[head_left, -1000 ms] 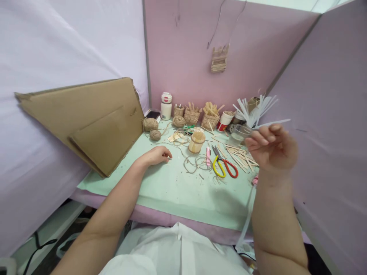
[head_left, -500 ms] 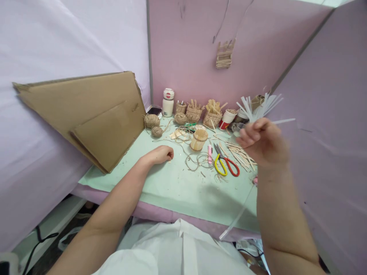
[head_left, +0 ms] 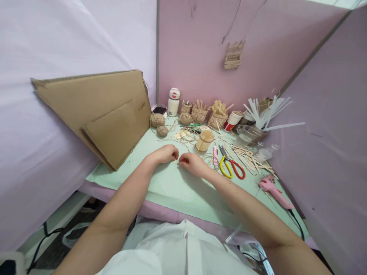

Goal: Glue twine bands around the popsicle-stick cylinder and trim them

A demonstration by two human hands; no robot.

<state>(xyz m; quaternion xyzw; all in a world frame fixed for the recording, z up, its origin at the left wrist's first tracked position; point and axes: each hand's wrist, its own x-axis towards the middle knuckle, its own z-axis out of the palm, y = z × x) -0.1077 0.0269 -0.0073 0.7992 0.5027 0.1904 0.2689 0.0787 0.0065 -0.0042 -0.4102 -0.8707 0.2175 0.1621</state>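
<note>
My left hand [head_left: 168,153] rests on the green tabletop [head_left: 172,187], its fingers curled closed around something too small to make out. Just to its right, my right hand [head_left: 191,163] has its fingers pinched together, and what they hold, if anything, is hidden. A narrow gap separates the two hands. Beyond them stands a small round wooden tub [head_left: 204,140]. To the right of the tub lie a pink cutter [head_left: 215,156] and scissors [head_left: 231,163] with one yellow and one red handle. Thin twine [head_left: 207,157] lies behind my right hand.
Cardboard [head_left: 114,126] leans at the left. Twine balls [head_left: 157,120], a white bottle [head_left: 173,102] and stick-filled baskets [head_left: 218,119] line the back. Loose sticks [head_left: 250,157], a pink glue gun [head_left: 275,191] and white glue sticks [head_left: 265,110] are at the right.
My right hand has come down and left from the glue sticks at the right to beside my left hand. The view has shifted slightly, and the glue gun now shows fully.
</note>
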